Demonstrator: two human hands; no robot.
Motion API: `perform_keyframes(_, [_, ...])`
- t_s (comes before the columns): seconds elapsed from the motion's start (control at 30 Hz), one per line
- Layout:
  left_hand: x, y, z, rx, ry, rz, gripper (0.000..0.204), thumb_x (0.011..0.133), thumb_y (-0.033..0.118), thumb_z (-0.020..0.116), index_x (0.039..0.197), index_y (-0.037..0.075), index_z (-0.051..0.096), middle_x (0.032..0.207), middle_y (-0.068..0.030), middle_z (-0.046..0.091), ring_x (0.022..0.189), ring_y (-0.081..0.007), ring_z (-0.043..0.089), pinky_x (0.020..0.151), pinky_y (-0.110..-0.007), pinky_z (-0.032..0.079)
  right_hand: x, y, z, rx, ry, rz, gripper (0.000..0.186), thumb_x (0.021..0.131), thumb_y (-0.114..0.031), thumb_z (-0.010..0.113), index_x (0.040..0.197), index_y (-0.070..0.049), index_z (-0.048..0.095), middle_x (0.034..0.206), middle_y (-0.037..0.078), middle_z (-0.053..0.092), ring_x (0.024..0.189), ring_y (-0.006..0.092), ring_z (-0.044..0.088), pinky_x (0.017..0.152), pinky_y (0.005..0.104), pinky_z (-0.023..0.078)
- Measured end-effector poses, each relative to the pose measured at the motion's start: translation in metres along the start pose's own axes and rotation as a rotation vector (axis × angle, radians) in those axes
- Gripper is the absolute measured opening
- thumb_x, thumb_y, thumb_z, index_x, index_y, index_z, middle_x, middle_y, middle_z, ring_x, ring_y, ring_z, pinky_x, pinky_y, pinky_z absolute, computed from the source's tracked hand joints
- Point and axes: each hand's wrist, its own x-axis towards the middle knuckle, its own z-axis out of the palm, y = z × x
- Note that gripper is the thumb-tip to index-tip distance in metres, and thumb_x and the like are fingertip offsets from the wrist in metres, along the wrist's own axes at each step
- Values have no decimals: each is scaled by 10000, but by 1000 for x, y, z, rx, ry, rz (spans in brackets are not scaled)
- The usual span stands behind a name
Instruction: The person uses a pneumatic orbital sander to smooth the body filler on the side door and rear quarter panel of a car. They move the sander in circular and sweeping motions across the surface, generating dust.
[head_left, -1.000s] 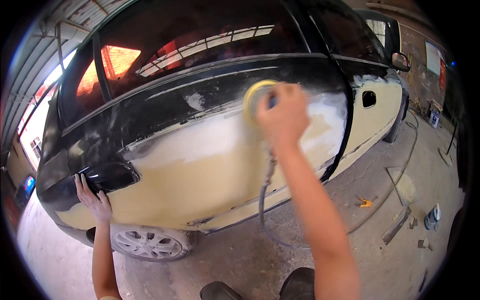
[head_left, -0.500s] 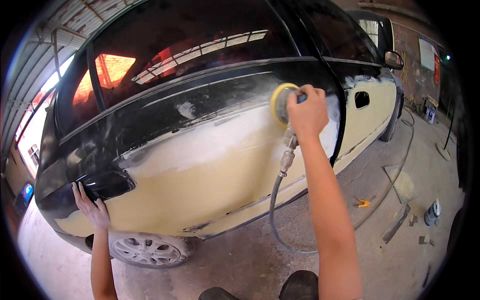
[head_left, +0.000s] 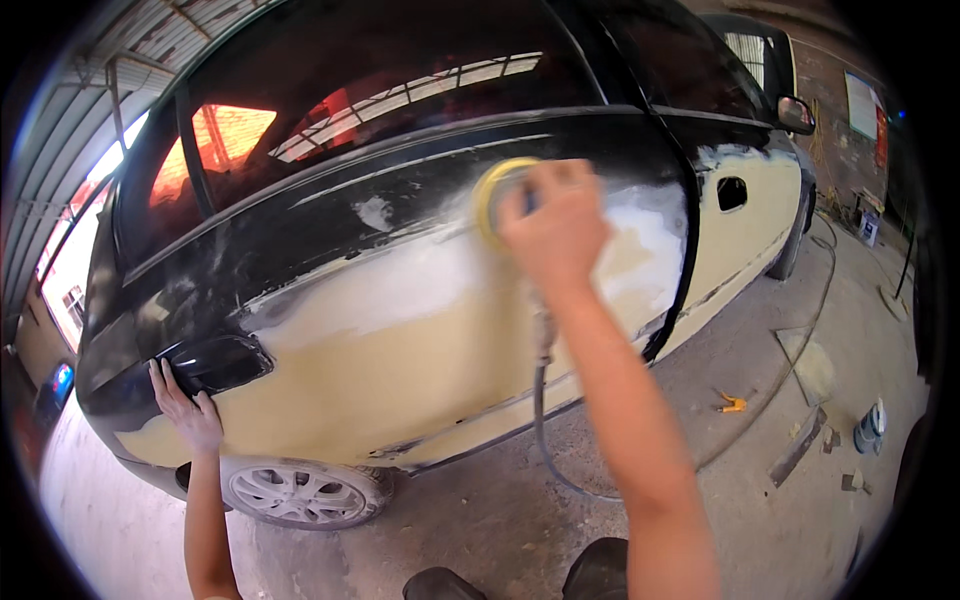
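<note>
A black car (head_left: 330, 220) stands side-on, its rear door coated in pale yellow filler (head_left: 400, 350). My right hand (head_left: 555, 230) grips a round sander with a yellow pad (head_left: 490, 195), pressed flat on the upper part of the door panel. An air hose (head_left: 545, 420) hangs from the tool down to the ground. My left hand (head_left: 185, 410) rests open and flat on the rear quarter panel, just below the dark fuel-flap recess (head_left: 215, 362). My shoes (head_left: 520, 580) show at the lower edge.
The rear wheel (head_left: 300, 492) sits low on the left. The concrete floor holds a small orange tool (head_left: 732, 403), flat scraps (head_left: 805, 365) and a can (head_left: 868, 428) on the right. The front door, also filler-coated, and a side mirror (head_left: 795, 112) lie further right.
My right hand moved the sander across the door, first to the right, then back left. My left hand stayed on the quarter panel.
</note>
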Motion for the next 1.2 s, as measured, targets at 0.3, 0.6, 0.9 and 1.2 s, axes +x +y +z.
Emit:
perform_keyframes(0.3, [-2,-3,5,3,16,-17,768,880,213,499,1589,-10,307,1652,-260,273,1522,-444,263,1240,-541,197,-53,-91,22,128,-51,-324,194,725,-153,753,898,-122,672,1036,73,614,1011,305,628,766,430,566])
perform_keyframes(0.6, [0,6,-4,-4,-2,-56,776,863,199,525,1581,-15,321,1652,-257,274,1518,-443,269,1239,-542,201,1,-23,2,-75,-14,83,184,790,-178,707,958,-105,687,1053,95,605,1025,324,616,760,457,569])
perform_keyframes(0.9, [2,4,1,0,-16,-19,786,864,223,538,1580,-20,322,1642,-271,279,1508,-455,278,1232,-550,211,-61,-127,34,208,-82,-462,245,722,-158,712,956,-85,713,1032,121,638,1020,331,624,834,424,556])
perform_keyframes(1.2, [-3,1,0,-31,34,-29,782,859,231,566,1569,-13,349,1636,-270,294,1500,-459,293,1226,-549,219,-20,-57,6,-36,-9,-8,150,791,-178,717,915,-106,672,1047,88,612,1029,313,616,745,454,565])
